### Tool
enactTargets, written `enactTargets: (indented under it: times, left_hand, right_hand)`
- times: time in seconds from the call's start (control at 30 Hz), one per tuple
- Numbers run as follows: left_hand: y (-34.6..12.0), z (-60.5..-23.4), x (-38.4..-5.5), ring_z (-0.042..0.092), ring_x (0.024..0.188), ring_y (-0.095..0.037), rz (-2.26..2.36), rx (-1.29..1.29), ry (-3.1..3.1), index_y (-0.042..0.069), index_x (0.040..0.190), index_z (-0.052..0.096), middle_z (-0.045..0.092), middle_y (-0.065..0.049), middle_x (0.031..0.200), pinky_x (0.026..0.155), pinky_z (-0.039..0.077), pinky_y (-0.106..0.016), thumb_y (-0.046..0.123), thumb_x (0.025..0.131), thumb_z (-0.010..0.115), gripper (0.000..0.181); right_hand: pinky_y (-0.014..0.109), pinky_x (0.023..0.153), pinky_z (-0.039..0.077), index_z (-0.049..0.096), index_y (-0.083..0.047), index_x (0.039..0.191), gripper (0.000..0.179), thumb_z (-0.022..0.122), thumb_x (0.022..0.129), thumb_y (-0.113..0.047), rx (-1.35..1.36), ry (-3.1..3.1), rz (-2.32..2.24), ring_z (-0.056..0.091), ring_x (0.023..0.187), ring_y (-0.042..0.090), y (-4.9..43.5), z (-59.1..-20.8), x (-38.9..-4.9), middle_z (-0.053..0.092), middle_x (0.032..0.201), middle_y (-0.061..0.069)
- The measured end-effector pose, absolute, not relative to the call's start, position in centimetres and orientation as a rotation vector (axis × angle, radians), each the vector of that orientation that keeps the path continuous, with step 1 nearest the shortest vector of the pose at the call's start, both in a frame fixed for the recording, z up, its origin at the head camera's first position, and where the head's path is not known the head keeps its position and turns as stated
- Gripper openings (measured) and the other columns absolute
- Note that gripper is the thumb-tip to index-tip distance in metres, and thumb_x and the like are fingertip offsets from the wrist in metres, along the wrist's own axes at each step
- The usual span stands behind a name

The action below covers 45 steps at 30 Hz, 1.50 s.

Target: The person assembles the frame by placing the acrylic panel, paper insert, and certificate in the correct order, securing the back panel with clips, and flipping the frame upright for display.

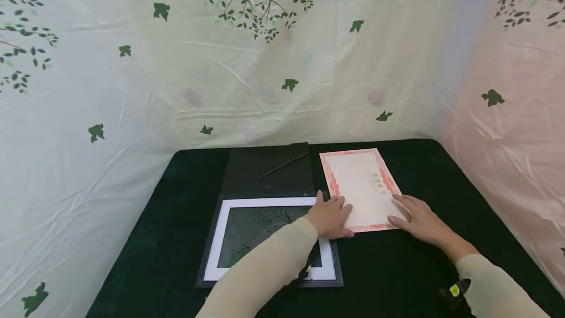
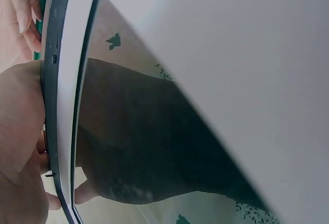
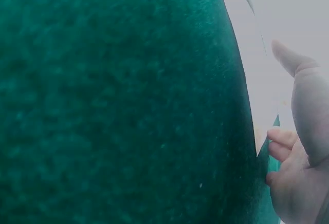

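Observation:
A certificate sheet with a red patterned border [image 1: 353, 175] lies on the dark green cloth, to the right of a picture frame [image 1: 212, 239]. My left hand [image 1: 328, 217] reaches across the frame and touches the sheet's lower left corner, fingers spread. At its lower right edge is my right hand [image 1: 421, 222], with thumb and fingers apart. The frame has a white mat [image 2: 72, 54] and a glossy dark pane [image 2: 154, 147] that mirrors the hand and the printed curtain. In the right wrist view, the right thumb [image 3: 311, 100] extends over the pale sheet.
Behind the frame lies a black backing board [image 1: 269, 168] with a thin dark strip [image 1: 282, 166] slanting across it. The green-covered table [image 1: 159, 239] has a back edge close to a pale curtain [image 1: 247, 87] printed with leaves and birds.

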<state>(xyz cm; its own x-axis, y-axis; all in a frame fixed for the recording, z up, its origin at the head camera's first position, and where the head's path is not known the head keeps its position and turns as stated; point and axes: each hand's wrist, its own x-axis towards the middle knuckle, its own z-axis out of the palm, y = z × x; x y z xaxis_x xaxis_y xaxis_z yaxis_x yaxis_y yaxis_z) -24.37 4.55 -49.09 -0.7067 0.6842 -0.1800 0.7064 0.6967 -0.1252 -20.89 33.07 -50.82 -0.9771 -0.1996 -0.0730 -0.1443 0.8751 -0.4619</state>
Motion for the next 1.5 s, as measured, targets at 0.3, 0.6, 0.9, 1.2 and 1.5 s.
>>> enactTargets:
  times: [0.3, 0.6, 0.9, 1.2, 1.5]
  left_hand:
    - [4.5, -48.7, -24.0, 0.052, 0.119, -0.019, -0.295, 1.294, 2.789, 0.024, 0.126, 0.056, 0.058, 0.000, 0.119, 0.109, 0.029, -0.052, 0.062, 0.094, 0.042, 0.052]
    - [3.8, -48.0, -24.4, 0.057, 0.107, -0.013, -0.068, 1.311, 2.754, 0.025, 0.110, 0.064, 0.062, 0.007, 0.102, 0.110, 0.028, -0.049, 0.053, 0.098, 0.043, 0.038]
    - [3.4, -47.9, -24.8, 0.055, 0.113, -0.011, 0.023, 1.329, 2.731, 0.026, 0.096, 0.058, 0.064, 0.008, 0.106, 0.112, 0.026, -0.049, 0.054, 0.098, 0.043, 0.032]
    - [3.4, -47.3, -24.3, 0.042, 0.132, -0.011, 0.089, 1.315, 2.735, 0.023, 0.135, 0.052, 0.052, 0.004, 0.139, 0.113, 0.022, -0.048, 0.056, 0.096, 0.044, 0.052]
    - [3.5, -44.7, -23.5, 0.055, 0.105, -0.006, 0.173, 1.519, 2.816, 0.019, 0.134, 0.054, 0.060, 0.006, 0.127, 0.098, 0.041, -0.025, 0.040, 0.099, 0.049, 0.041]
  right_hand:
    - [0.077, 0.094, 0.019, 0.036, -0.005, 0.147, 0.089, 0.057, 0.085, -0.065, -0.270, 2.934, -0.695, 0.017, 0.131, 0.059, 32.7, -50.7, -20.8, 0.019, 0.149, 0.037]
    - [0.076, 0.094, 0.023, 0.046, -0.016, 0.143, 0.087, 0.069, 0.075, -0.065, -0.345, 2.921, -0.744, 0.017, 0.133, 0.052, 32.9, -50.6, -20.5, 0.019, 0.152, 0.029]
    - [0.065, 0.098, 0.031, 0.071, -0.019, 0.117, 0.033, 0.075, 0.085, -0.021, -0.446, 3.036, -0.799, 0.037, 0.128, 0.042, 32.8, -50.1, -20.4, 0.047, 0.141, 0.018]
    - [0.060, 0.091, 0.041, 0.077, -0.019, 0.104, 0.025, 0.078, 0.080, -0.012, -0.543, 3.218, -0.824, 0.050, 0.116, 0.036, 32.2, -48.7, -20.0, 0.061, 0.124, 0.013]
    - [0.052, 0.085, 0.046, 0.078, -0.019, 0.101, 0.029, 0.082, 0.074, -0.007, -0.681, 3.349, -0.847, 0.056, 0.106, 0.028, 30.9, -45.0, -19.0, 0.066, 0.112, 0.005]
